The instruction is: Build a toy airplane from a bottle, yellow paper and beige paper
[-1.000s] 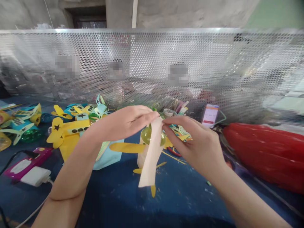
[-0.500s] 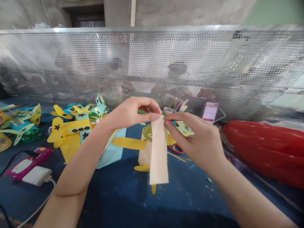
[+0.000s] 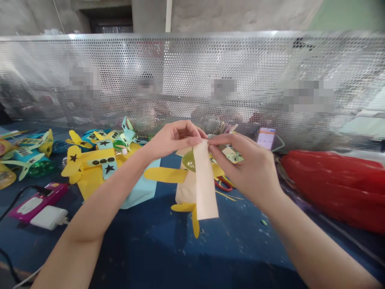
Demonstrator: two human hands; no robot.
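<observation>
While the left hand (image 3: 173,138) and right hand (image 3: 243,168) pinch the top edge of a hanging beige paper strip (image 3: 205,182), blue table (image 3: 144,245) lies open below. Yellow foam planes (image 3: 90,160) crowd far left; a perforated metal screen (image 3: 192,80) bounds the far side

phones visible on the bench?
2: a pink-cased phone flat at far left beside a white charger, and a lit phone propped against the perforated metal screen. Clutter may hide others.
</observation>
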